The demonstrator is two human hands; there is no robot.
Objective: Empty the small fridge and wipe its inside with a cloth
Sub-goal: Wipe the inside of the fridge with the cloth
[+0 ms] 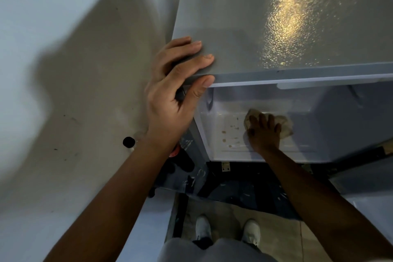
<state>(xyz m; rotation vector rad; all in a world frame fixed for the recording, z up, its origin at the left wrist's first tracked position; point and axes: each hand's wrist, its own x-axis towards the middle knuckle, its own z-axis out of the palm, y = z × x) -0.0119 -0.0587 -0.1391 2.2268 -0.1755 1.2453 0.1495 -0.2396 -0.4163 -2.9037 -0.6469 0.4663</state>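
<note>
— Grey trousers (pixel 212 250) and two white shoes (pixel 252 232) fill the bottom of the view, planted on a tan floor (pixel 234 215) in front of the open fridge (pixel 276 17). What are the hands doing?

— Left hand (pixel 176 95) is up on the fridge's top left front corner. Fingers lie over the top panel, thumb hooks under the front edge, so the grip is closed on that corner.

— And the right?

— Right hand (pixel 263 132) reaches down inside the fridge, pressing a beige cloth (pixel 282 126) flat against the white inner floor. Fingers are spread on top of the cloth, not curled round it: a released grip, palm down.

— Where exactly is the cloth?

— Near the middle of the compartment floor, bunched under and to the right of the fingers. Just left of it, several brown spots (pixel 230 134) mark the white surface.

— Anything else around?

— A pale wall (pixel 63 70) stands to the left of the fridge. Low between wall and fridge, dark bottles (pixel 185 161) sit in shadow, one showing a red patch; I can't tell more than that. A small black round thing (pixel 128 141) shows by the left wrist.
</note>
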